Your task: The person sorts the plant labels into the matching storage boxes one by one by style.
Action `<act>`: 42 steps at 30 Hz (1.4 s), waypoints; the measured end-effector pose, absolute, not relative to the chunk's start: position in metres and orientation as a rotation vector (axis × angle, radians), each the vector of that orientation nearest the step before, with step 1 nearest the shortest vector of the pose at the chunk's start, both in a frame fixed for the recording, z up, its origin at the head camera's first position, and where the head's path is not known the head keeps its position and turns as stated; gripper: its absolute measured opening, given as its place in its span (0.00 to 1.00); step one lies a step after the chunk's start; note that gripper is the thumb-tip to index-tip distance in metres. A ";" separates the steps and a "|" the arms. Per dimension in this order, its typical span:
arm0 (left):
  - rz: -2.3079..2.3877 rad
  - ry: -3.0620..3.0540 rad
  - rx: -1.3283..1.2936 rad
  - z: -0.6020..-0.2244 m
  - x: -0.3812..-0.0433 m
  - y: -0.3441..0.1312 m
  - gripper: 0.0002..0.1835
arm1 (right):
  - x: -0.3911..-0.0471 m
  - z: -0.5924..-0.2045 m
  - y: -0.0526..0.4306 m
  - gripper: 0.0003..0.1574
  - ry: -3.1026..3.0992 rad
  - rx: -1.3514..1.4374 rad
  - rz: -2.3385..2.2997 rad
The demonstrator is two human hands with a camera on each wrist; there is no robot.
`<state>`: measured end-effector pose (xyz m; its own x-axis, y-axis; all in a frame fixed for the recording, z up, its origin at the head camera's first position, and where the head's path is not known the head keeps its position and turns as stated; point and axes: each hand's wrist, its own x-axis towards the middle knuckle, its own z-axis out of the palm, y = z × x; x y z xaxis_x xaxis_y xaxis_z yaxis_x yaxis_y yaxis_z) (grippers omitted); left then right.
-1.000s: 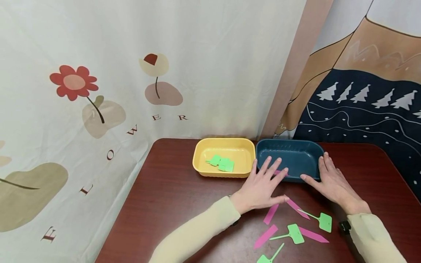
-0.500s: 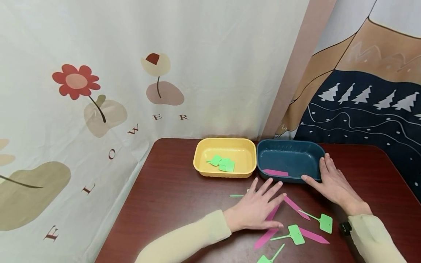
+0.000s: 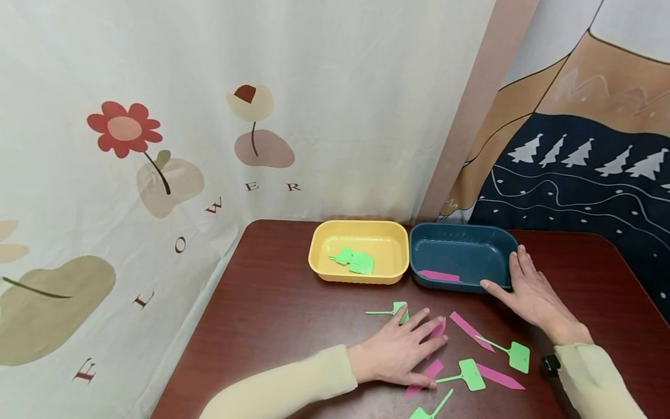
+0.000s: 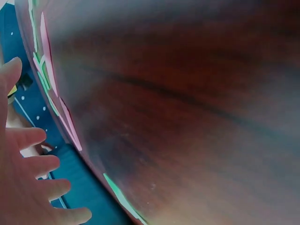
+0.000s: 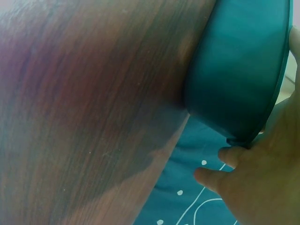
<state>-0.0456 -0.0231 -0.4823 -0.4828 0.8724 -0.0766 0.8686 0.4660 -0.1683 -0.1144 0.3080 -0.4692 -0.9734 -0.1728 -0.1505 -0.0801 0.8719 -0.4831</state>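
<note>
My left hand (image 3: 395,352) is held palm down with spread fingers, low over the plant labels. Its fingertips overlap a green T-shaped plant label (image 3: 400,307) and a pink pointed plant label (image 3: 438,329) in the head view; its thumb overlaps another pink label (image 3: 433,369). The left wrist view has the straight fingers (image 4: 49,187) apart, with nothing held. My right hand (image 3: 536,302) rests at the front right corner of the dark blue basin (image 3: 460,256), thumb at the front rim and extended fingers along the side. One pink label (image 3: 438,275) lies inside this basin.
A yellow basin (image 3: 387,243) with several green labels (image 3: 361,263) stands left of the blue one. More labels lie nearer me: green ones (image 3: 473,375) and pink ones (image 3: 499,377), some overlapping. A printed curtain (image 3: 340,116) hangs behind the brown table (image 3: 272,291).
My left hand has moved from the blue basin's front edge back toward me, uncovering the pink label inside and a green label on the table. The right hand stays at the basin.
</note>
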 end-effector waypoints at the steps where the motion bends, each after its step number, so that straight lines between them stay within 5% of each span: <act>1: 0.286 -2.666 -1.595 -0.483 -0.045 -0.024 0.46 | -0.114 -0.469 0.308 0.73 2.856 -0.196 -0.724; 24: 0.294 -2.636 -1.621 -0.481 -0.060 -0.060 0.42 | -0.115 -0.470 0.308 0.72 2.852 -0.204 -0.728; 36: 0.150 -2.536 -1.712 -0.471 -0.061 -0.065 0.10 | -0.114 -0.469 0.309 0.73 2.854 -0.205 -0.734; 42: 0.208 -2.516 -1.690 -0.471 -0.060 -0.065 0.04 | -0.114 -0.470 0.309 0.72 2.854 -0.207 -0.740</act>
<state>-0.0603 -0.0654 -0.4715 -0.3772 0.9261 0.0096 0.9120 0.3732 -0.1704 -0.1144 0.3089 -0.4703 -0.9730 -0.1806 -0.1439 -0.0879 0.8658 -0.4925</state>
